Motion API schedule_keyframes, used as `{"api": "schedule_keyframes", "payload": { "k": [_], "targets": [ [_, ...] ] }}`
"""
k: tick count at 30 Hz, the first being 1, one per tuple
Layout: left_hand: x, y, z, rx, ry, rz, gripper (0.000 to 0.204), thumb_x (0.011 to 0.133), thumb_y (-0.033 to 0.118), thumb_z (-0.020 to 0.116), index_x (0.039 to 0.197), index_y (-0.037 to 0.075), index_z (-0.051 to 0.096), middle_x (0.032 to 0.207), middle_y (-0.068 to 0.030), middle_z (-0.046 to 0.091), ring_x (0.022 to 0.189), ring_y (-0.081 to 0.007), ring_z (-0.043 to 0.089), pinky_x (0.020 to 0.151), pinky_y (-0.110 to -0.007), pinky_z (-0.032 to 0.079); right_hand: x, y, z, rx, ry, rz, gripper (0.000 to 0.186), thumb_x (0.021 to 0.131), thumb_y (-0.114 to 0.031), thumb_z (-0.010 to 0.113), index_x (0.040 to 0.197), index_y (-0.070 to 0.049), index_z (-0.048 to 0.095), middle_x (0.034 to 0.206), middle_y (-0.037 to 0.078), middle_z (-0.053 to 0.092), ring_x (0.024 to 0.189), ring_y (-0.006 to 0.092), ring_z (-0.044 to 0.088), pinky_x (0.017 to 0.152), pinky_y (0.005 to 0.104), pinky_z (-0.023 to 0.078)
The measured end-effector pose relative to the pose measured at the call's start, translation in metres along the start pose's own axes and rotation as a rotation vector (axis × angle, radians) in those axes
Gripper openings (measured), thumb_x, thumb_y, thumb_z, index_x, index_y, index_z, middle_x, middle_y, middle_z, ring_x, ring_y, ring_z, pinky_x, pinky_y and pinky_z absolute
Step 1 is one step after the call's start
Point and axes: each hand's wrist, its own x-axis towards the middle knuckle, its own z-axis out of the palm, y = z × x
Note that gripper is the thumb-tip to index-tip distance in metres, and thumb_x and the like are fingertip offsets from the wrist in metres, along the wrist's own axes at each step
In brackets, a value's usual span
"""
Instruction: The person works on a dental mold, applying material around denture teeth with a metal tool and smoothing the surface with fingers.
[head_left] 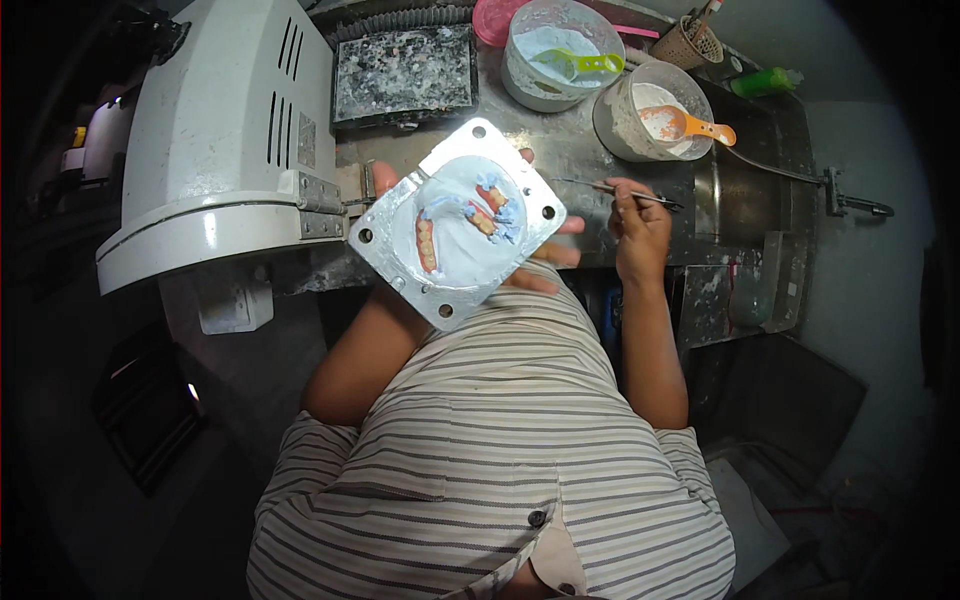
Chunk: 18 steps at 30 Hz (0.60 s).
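My left hand [560, 254] supports a square metal denture flask half [408, 190] from beneath, its fingers showing past the right edge. The flask has a hole at each corner. Pale blue-white plaster [455, 245] fills its round middle. Set in the plaster are a row of teeth on pink wax [426, 244] and, further right, smaller tooth pieces [480, 219] with blue bits of plaster around them. My right hand [642, 225] grips a thin metal carving tool [615, 188], whose tip points left toward the flask without touching it.
At the back stand a tub of bluish powder [545, 98] with a green scoop [580, 64] and a tub of white powder [620, 128] with an orange scoop [690, 126]. A large white machine [235, 120] occupies the left. A sink [740, 200] lies to the right.
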Motion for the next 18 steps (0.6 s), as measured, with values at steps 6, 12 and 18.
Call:
{"api": "schedule_keyframes", "payload": {
  "k": [6, 12, 18],
  "targets": [
    [-0.008, -0.002, 0.002, 0.137, 0.598, 0.414, 0.122, 0.074, 0.088, 0.052, 0.161, 0.009, 0.018, 0.168, -0.02, 0.013, 0.155, -0.0312, 0.017, 0.117, -0.073, 0.014, -0.001, 0.059, -0.02, -0.12, 0.023, 0.099, 0.015, 0.097, -0.017, 0.071, 0.107, -0.006, 0.075, 0.074, -0.008, 0.059, 0.059, 0.0012, 0.038, 0.052, 0.0199, 0.027],
    [-0.012, 0.002, -0.02, 0.285, 0.633, 0.439, 0.114, 0.081, 0.08, 0.057, 0.161, 0.009, 0.018, 0.166, -0.0139, 0.022, 0.152, -0.0265, 0.027, 0.117, -0.071, 0.022, -0.004, 0.06, -0.031, -0.194, -0.042, 0.014, 0.018, 0.098, -0.013, 0.068, 0.112, -0.003, 0.074, 0.094, -0.001, 0.072, 0.067, 0.0023, 0.043, 0.06, 0.019, 0.033],
    [0.01, -0.001, 0.008, 0.088, 0.443, 0.45, 0.088, 0.088, 0.073, 0.051, 0.16, 0.025, 0.03, 0.157, -0.0256, 0.033, 0.142, -0.0505, 0.033, 0.11, -0.077, 0.028, -0.003, 0.048, -0.037, -0.305, -0.081, 0.04, 0.017, 0.099, -0.011, 0.065, 0.111, -0.002, 0.074, 0.109, 0.005, 0.075, 0.092, 0.0091, 0.064, 0.083, 0.0231, 0.048]
  ]
}}
